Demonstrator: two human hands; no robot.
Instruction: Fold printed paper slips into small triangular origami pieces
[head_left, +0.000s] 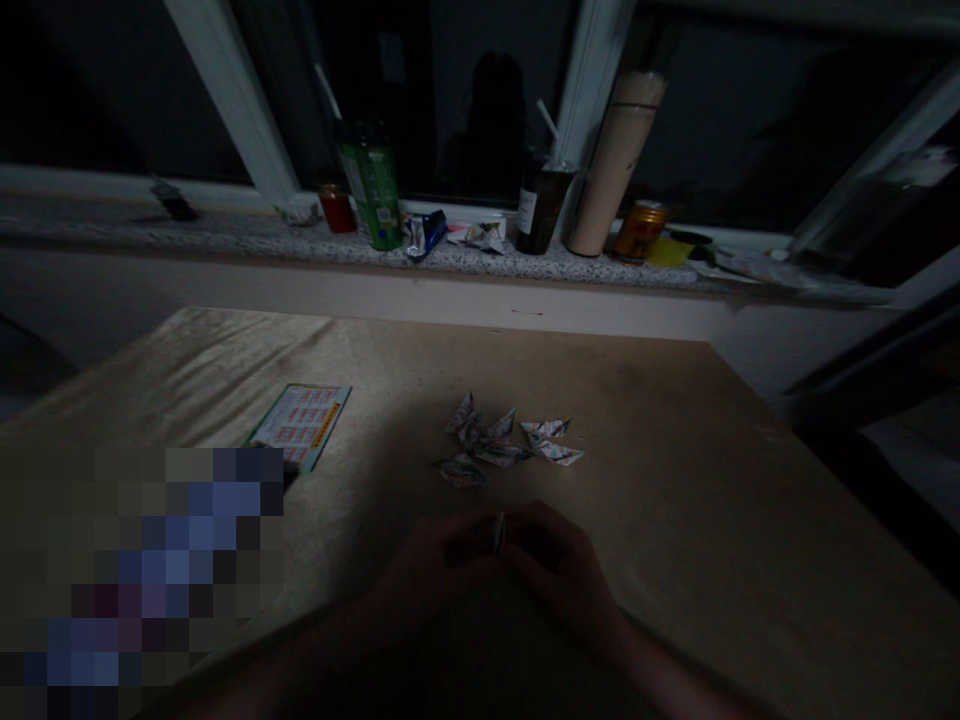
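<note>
Two hands [442, 548] [559, 550] on paper [499, 534], roomy tabletop [690, 490] toward right edge [787, 434]

White-framed dark glass windows [450, 130] stand at twelve o'clock above a speckled grey stone sill [247, 236], pale flat wall [442, 296] and dimly lit tan table [667, 440]

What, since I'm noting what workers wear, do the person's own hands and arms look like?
The left hand and right hand are ungloved. No sleeve, watch or bracelet shows on the left forearm or right forearm within the picture. It is too dim to tell about rings or small markings.
</note>
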